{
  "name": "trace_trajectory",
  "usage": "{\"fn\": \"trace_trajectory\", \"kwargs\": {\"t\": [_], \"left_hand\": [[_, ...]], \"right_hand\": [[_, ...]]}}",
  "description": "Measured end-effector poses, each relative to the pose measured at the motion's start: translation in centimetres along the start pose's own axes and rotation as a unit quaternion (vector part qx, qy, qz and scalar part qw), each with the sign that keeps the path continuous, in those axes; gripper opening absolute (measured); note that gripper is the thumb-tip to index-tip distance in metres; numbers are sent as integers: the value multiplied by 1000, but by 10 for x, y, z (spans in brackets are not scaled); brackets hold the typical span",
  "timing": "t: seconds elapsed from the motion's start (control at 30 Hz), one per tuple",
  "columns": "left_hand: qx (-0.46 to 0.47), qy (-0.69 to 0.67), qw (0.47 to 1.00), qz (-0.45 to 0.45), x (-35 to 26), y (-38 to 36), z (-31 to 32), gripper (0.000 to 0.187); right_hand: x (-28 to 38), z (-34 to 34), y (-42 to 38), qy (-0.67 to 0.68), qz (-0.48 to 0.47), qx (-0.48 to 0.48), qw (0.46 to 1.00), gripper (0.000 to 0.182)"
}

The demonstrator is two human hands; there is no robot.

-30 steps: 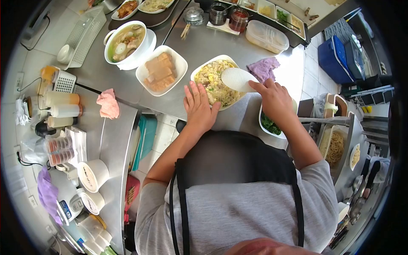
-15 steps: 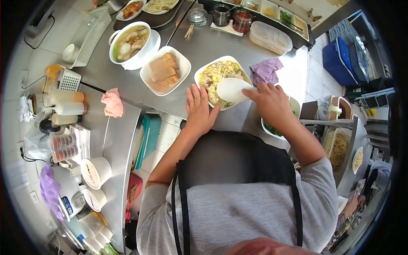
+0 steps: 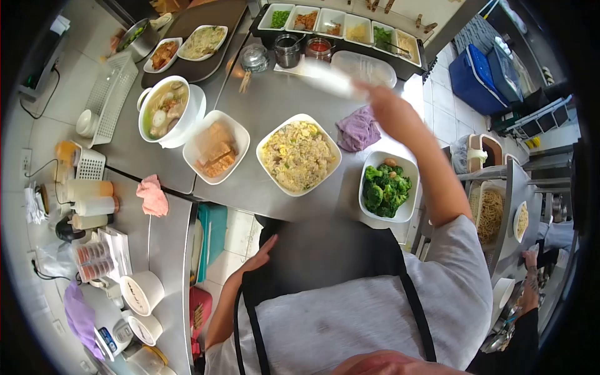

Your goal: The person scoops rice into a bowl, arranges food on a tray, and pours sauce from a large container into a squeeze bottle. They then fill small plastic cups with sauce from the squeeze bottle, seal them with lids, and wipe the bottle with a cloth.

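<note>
Blurred by motion, my right hand (image 3: 389, 106) grips a white rice paddle (image 3: 330, 79) over the back of the steel counter. Beneath and in front of that arm lie a crumpled purple cloth (image 3: 359, 129) and a white square bowl of broccoli (image 3: 389, 187). My left hand (image 3: 262, 253) is at the left side of my black apron (image 3: 319, 250), fingers stretched out, holding nothing. Fried rice with egg (image 3: 300, 156) fills a white square bowl (image 3: 262, 152) in front of me. Left of it, browned slab-like pieces (image 3: 217, 150) sit in another white bowl (image 3: 192, 139).
A soup pot (image 3: 145, 125) stands at the back left, near a dark tray (image 3: 215, 65) with two dishes. Topping containers (image 3: 334, 24), jars (image 3: 287, 51) and a clear plastic box (image 3: 364, 67) line the back. A pink cloth (image 3: 152, 195) lies left. Another person's arm (image 3: 530, 284) shows at right.
My right hand has lifted the rice paddle off the fried rice toward the back of the counter. My left hand has left the bowl's edge and drawn back to my apron. The view has shifted.
</note>
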State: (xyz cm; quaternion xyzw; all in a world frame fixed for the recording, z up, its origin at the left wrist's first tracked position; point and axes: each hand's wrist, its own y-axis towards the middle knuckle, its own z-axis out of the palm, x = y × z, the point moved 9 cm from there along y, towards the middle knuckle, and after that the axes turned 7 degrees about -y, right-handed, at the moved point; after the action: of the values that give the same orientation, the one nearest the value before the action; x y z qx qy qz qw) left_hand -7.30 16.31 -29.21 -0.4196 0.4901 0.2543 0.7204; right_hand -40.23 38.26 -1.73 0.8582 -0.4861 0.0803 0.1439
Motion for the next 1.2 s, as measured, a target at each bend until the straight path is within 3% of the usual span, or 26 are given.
{"fn": "trace_trajectory", "kwargs": {"t": [0.1, 0.13, 0.17, 0.2, 0.23, 0.3, 0.33, 0.4, 0.47, 0.5, 0.53, 0.57, 0.6, 0.63, 0.7, 0.8, 0.87, 0.9, 0.93, 0.97, 1.0, 1.03, 1.07, 1.1, 1.2], "left_hand": [[-13, -37, 996, -85, 17, -47, -3, 53], [-21, -50, 992, -113, 16, -59, -2, 53], [-29, -67, 987, -142, 14, -69, 3, 53], [-24, 44, 990, -132, -27, -62, 0, 48], [-18, 154, 980, -124, -64, -50, -8, 46], [-148, 142, 957, -204, -73, -33, -35, 37], [-267, -22, 942, -201, -79, -30, -48, 36], [-312, 0, 941, -134, -113, -8, -62, 37], [-367, -42, 928, -49, -147, 17, -71, 36], [-353, -79, 932, -18, -150, 34, -74, 37], [-342, -113, 933, 17, -153, 52, -78, 39], [-359, -132, 924, 20, -156, 67, -82, 40], [-384, -151, 911, 25, -159, 80, -86, 40], [-373, -152, 914, 43, -154, 98, -96, 41], [-373, -149, 914, 54, -163, 119, -106, 40], [-454, -11, 890, 42, -156, 126, -130, 47], [-473, 149, 867, 53, -169, 139, -138, 56], [-446, 113, 887, 27, -170, 143, -139, 55], [-411, 84, 908, -4, -172, 147, -136, 54], [-396, 96, 913, -17, -180, 147, -133, 52], [-378, 167, 906, 93, -147, 164, -156, 48], [-383, 101, 917, 43, -153, 161, -150, 43], [-391, 34, 920, -6, -161, 156, -140, 39], [-405, -17, 914, -27, -176, 148, -125, 36], [-354, -25, 935, 18, -172, 143, -117, 31]], "right_hand": [[-95, -25, 50, -50, 205, -44, 977, 43], [-124, -28, 67, -93, 194, -110, 970, 42], [-145, -27, 81, -111, 199, -114, 967, 39], [-168, -14, 101, -157, 226, -10, 962, 35], [-191, 15, 125, -318, 134, 125, 930, 26], [-204, -3, 135, -222, 234, 28, 946, 21], [-183, -17, 132, -211, 223, -27, 951, 21], [-127, -46, 112, -185, 196, -139, 953, 23], [-117, 21, 113, -255, 117, 92, 956, 28], [-107, 72, 101, -317, -23, 148, 937, 40], [-93, 98, 74, -283, -40, 184, 940, 46], [-75, 116, 49, -204, 4, 308, 929, 51], [-85, 145, 33, -160, 37, 311, 936, 55], [-53, 132, 19, -164, 39, 318, 933, 67], [-37, 135, 5, -191, -4, 193, 962, 56], [-48, 152, 13, -107, -44, 169, 979, 32], [-34, 156, 31, -98, -99, 257, 956, 19], [-24, 144, 41, -34, -120, 172, 977, 18], [-21, 141, 50, 57, -48, 181, 981, 19], [0, 126, 56, 117, -81, 149, 979, 18], [25, 140, 61, 162, -284, 74, 942, 22], [19, 151, 65, 222, -159, 141, 952, 28], [11, 218, 75, 319, -104, 252, 908, 36], [26, 198, 67, 212, -91, 291, 928, 40], [7, 210, 51, 310, 141, 393, 854, 35]]}}
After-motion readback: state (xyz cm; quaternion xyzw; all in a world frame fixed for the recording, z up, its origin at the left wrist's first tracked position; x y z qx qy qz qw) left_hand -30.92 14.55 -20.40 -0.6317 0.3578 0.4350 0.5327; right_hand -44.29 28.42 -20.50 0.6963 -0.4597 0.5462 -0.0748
